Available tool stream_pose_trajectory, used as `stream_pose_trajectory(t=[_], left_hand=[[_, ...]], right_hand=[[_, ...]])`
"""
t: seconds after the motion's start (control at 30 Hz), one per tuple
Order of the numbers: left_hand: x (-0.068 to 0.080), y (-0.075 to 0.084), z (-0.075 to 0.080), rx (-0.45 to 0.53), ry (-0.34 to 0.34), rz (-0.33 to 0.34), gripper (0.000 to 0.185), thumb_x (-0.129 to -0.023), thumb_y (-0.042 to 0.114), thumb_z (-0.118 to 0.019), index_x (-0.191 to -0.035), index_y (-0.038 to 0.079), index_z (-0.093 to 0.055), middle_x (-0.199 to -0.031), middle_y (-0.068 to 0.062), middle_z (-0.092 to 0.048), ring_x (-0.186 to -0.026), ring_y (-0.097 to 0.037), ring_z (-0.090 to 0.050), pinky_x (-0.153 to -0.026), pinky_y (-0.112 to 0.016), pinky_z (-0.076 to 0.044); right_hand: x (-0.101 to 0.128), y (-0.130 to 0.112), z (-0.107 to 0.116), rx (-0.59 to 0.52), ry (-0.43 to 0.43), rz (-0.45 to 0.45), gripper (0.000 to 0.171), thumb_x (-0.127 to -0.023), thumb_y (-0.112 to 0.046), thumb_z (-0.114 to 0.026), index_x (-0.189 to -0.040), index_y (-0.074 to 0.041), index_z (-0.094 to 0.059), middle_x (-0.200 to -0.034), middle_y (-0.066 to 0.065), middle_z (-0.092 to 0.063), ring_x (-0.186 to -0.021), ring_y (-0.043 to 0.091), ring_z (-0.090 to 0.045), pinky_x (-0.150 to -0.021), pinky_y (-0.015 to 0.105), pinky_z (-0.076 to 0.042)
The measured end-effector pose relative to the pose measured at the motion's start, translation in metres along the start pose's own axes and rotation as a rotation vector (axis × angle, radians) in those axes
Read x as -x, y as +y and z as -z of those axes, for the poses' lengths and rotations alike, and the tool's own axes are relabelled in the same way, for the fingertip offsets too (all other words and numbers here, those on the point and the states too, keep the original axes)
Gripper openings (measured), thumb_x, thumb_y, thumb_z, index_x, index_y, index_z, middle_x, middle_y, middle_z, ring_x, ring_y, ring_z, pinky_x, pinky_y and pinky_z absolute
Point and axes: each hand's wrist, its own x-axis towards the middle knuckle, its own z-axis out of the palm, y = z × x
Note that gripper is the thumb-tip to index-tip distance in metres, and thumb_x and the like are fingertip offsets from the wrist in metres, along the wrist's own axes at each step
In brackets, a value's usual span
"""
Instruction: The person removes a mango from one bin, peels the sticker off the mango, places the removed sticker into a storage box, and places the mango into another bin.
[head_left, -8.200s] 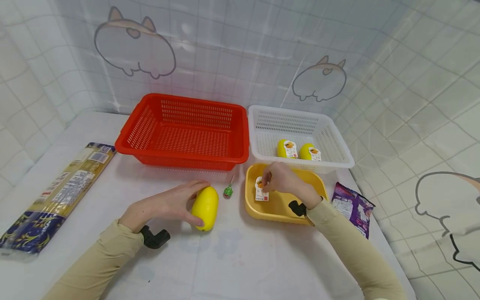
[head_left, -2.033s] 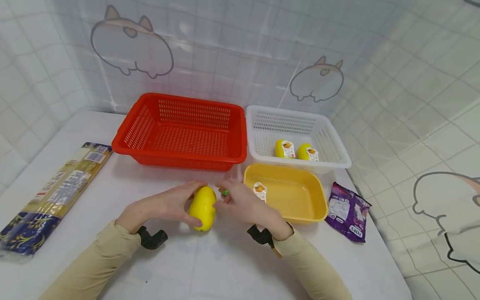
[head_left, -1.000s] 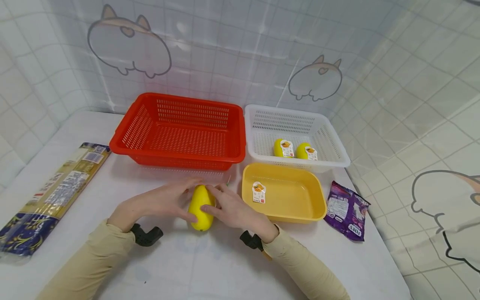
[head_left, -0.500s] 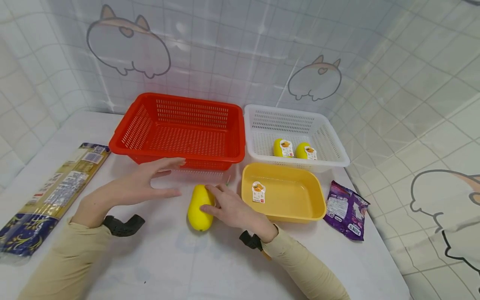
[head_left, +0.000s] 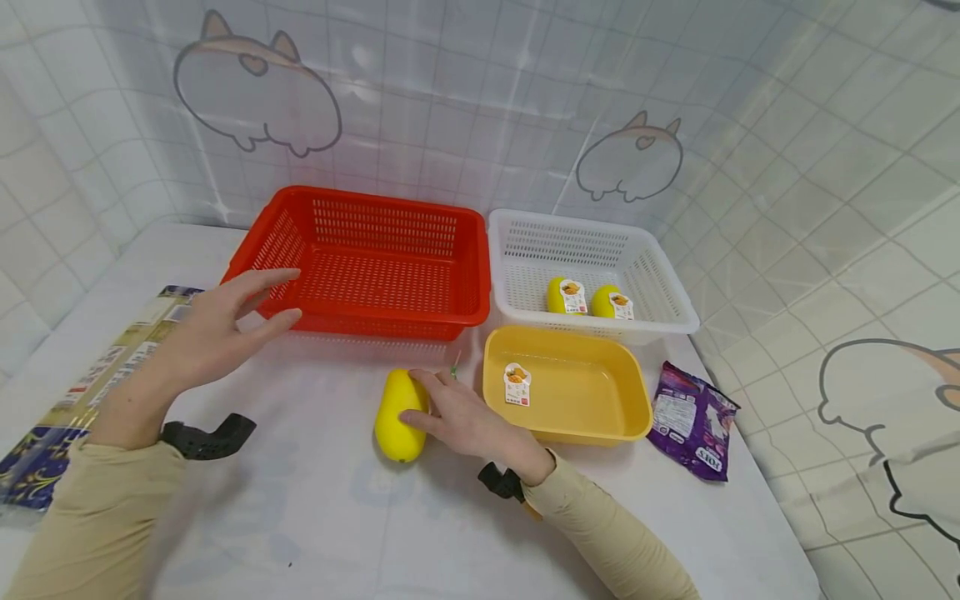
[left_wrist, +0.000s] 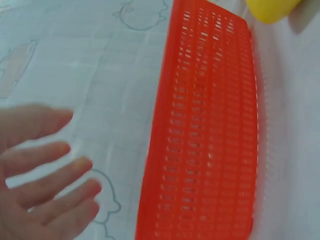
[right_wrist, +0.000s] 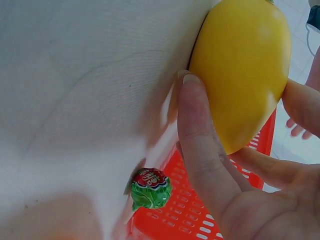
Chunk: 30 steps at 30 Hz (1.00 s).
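While lying flat, the yellow fruit touches the right fingers.

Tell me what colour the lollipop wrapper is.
Green, with a red-and-white top; the lollipop shows best in the right wrist view.

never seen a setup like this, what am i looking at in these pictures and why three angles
No machine here: a person works at a table with bare hands, wearing three cameras. The wide picture comes from the head; the two close-ups come from the wrists.

The right hand holds a yellow mango-like fruit lying on the table. The right wrist view shows it close, with a green wrapped lollipop nearby. The left hand is open in the air, holding nothing, near the red basket.

Also there: a white basket with two small yellow fruits, a yellow tray, a purple packet and a long noodle packet.
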Motion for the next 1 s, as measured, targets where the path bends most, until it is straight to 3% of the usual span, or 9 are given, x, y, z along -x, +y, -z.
stream_pose_trajectory(t=[0.13, 0.27, 0.47, 0.6, 0.77, 1.0], left_hand=[[-0.003, -0.011, 0.003, -0.069, 0.066, 0.04, 0.06, -0.1, 0.026, -0.06, -0.153, 0.007, -0.038, -0.152, -0.026, -0.039, -0.132, -0.05, -0.039, -0.099, -0.073, -0.038], [-0.006, -0.024, 0.006, -0.144, 0.093, 0.123, 0.06, -0.102, 0.022, -0.051, -0.154, 0.0, -0.031, -0.152, -0.032, -0.031, -0.129, -0.052, -0.034, -0.097, -0.076, -0.037], [-0.009, -0.042, 0.007, -0.139, 0.136, 0.226, 0.063, -0.104, 0.031, -0.041, -0.153, -0.005, -0.026, -0.155, -0.035, -0.023, -0.135, -0.057, -0.028, -0.103, -0.078, -0.028], [-0.011, -0.05, 0.006, -0.13, 0.113, 0.269, 0.07, -0.105, 0.039, -0.036, -0.156, -0.005, -0.018, -0.154, -0.038, -0.022, -0.135, -0.058, -0.027, -0.103, -0.079, -0.027], [-0.014, -0.057, 0.003, -0.111, 0.071, 0.319, 0.08, -0.105, 0.046, -0.036, -0.156, -0.008, -0.006, -0.148, -0.042, -0.025, -0.126, -0.058, -0.032, -0.1, -0.077, -0.034], [-0.016, -0.06, 0.002, 0.015, 0.036, 0.362, 0.085, -0.105, 0.047, -0.038, -0.156, -0.007, 0.005, -0.152, -0.042, -0.019, -0.126, -0.06, -0.036, -0.097, -0.073, -0.041]], right_hand=[[0.0, -0.001, 0.0, -0.016, -0.007, -0.005, 0.068, -0.101, -0.042, -0.058, -0.156, -0.011, -0.031, -0.139, 0.006, -0.051, -0.114, 0.017, -0.049, -0.103, 0.029, -0.047], [0.001, -0.002, 0.0, -0.03, -0.015, -0.006, 0.067, -0.101, -0.041, -0.058, -0.155, -0.013, -0.031, -0.131, 0.003, -0.054, -0.11, 0.015, -0.05, -0.098, 0.025, -0.047], [0.001, -0.003, 0.0, -0.031, -0.02, -0.019, 0.066, -0.1, -0.043, -0.058, -0.154, -0.015, -0.031, -0.132, 0.001, -0.054, -0.11, 0.014, -0.049, -0.097, 0.026, -0.047], [0.001, -0.003, 0.0, -0.04, -0.018, -0.026, 0.067, -0.1, -0.043, -0.058, -0.154, -0.016, -0.03, -0.136, 0.002, -0.052, -0.114, 0.014, -0.048, -0.101, 0.028, -0.046], [0.002, -0.003, -0.002, -0.061, -0.014, -0.023, 0.069, -0.099, -0.044, -0.06, -0.155, -0.019, -0.029, -0.134, 0.001, -0.051, -0.113, 0.014, -0.047, -0.098, 0.027, -0.046], [0.002, -0.002, -0.002, -0.082, -0.008, 0.008, 0.075, -0.097, -0.043, -0.063, -0.157, -0.027, -0.02, -0.117, 0.0, -0.05, -0.1, 0.016, -0.052, -0.079, 0.022, -0.047]])
